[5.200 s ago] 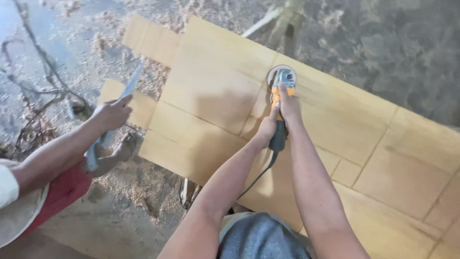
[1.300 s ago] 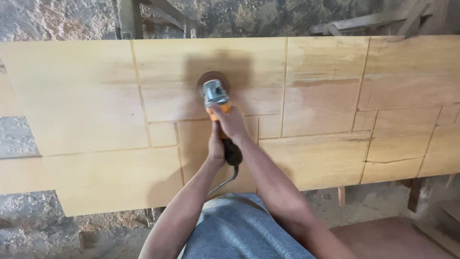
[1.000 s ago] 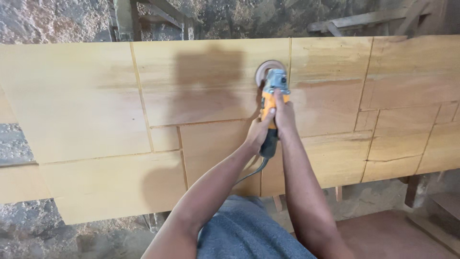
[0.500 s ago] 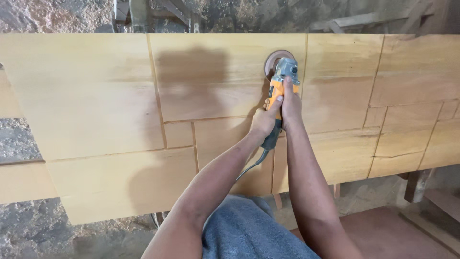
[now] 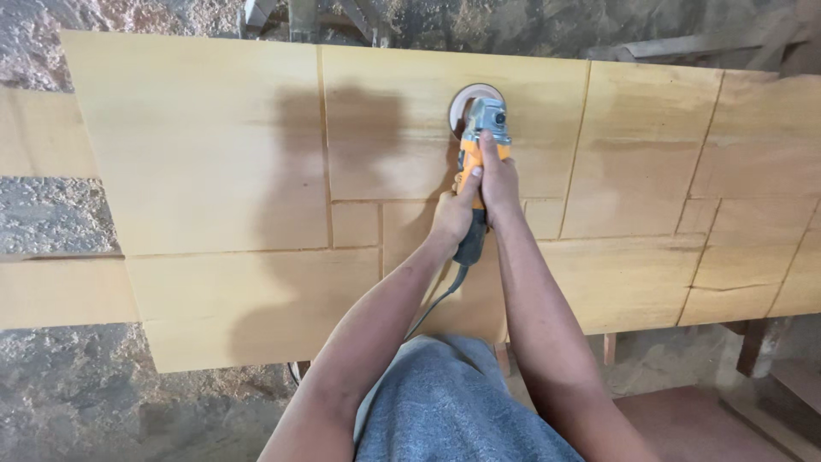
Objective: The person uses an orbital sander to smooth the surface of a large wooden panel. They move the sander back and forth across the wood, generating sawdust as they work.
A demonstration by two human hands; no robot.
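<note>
left hand [image 5: 451,214]: closed round the orange body of the angle grinder [image 5: 475,167], at its near end, just above the dark tail where the cord [image 5: 436,301] leaves; fingers fully wrapped, nothing else touched.
right hand [image 5: 498,181]: closed on the same grinder body, just beyond the left hand, thumb lying along the top toward the grey head; firm two-handed grip.
grinder: lies pointing away from the body, grey gear head at the far end, round sanding disc [image 5: 469,98] under it, flat on the wood as far as can be seen.
wood panel [image 5: 205,154]: large pale yellow board made of joined rectangular pieces with visible seams; grinder sits on its upper middle piece, near the panel's far edge, left of a vertical seam.
step in hand: sanding the panel face, disc working the far-edge zone of that middle piece.
next move calls for: judged only — steady even pressure, disc kept flat, cord kept clear of the disc, a slow sweep sideways across the seam.
floor [image 5: 60,393]: sawdust-covered ground below and left of the panel.
beyond panel: scrap timber [image 5: 684,47] past the panel's far edge.
</note>
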